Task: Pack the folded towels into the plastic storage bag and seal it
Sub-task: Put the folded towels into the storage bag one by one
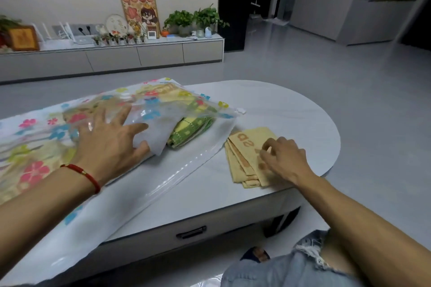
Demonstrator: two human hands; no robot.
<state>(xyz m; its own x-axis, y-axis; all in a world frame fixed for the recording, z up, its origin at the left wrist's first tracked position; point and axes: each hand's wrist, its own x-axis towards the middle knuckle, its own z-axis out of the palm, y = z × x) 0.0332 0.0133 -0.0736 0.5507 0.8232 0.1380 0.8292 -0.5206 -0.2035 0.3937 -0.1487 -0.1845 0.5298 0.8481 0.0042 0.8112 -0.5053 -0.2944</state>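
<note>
A large clear plastic storage bag (46, 128) with a flower print lies across the left of the white table (291, 109). Folded towels show through it, and a green-and-yellow towel (189, 133) lies at its open mouth. My left hand (109, 140) rests flat on top of the bag with fingers spread, thumb at the edge of the upper flap. A folded beige towel (245, 158) with orange lettering lies on the table to the right of the bag. My right hand (282, 158) is on its right side, fingers curled onto the fabric. The bag's white slider clip (241, 110) sits at the far corner.
The table's rounded end (326, 128) is to the right, with a drawer handle (191, 232) in its front. My knee in torn jeans (303, 261) is below the table's edge. A low TV cabinet (116, 53) with plants and ornaments stands far behind.
</note>
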